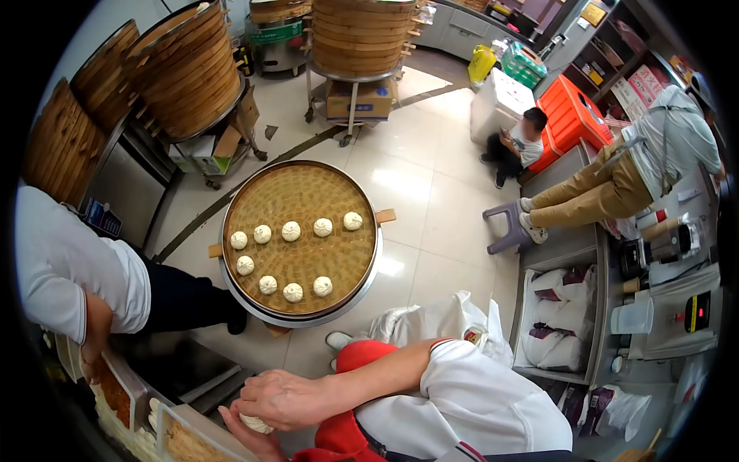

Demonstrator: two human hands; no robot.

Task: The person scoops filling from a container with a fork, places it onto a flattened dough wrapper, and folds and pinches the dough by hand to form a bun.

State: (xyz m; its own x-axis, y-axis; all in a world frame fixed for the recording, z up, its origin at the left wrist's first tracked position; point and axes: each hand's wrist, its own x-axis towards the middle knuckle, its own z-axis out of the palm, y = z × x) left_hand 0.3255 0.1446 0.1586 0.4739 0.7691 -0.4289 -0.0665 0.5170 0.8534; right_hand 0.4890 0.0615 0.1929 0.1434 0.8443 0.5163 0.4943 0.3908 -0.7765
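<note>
At the bottom of the head view, a pleated dough bun [255, 423] sits between my two hands. My right hand [281, 398] arches over it from above, fingers bent and closed onto its top. Beneath, my left hand [254, 444] cups the bun from below, mostly covered by the right hand. Close by on the left is a container of pale shredded filling [192, 445]. Ahead of me stands a round bamboo steamer tray [300, 192], where several white pleated buns [291, 231] lie in two rough rows.
A co-worker in a white shirt [85, 262] stands at left, one hand near a container of reddish-brown filling [115, 389]. Stacked steamers [362, 35] stand at the back. At right are a seated person [517, 146], another person on a purple stool [508, 227], and a counter holding a scale [697, 312].
</note>
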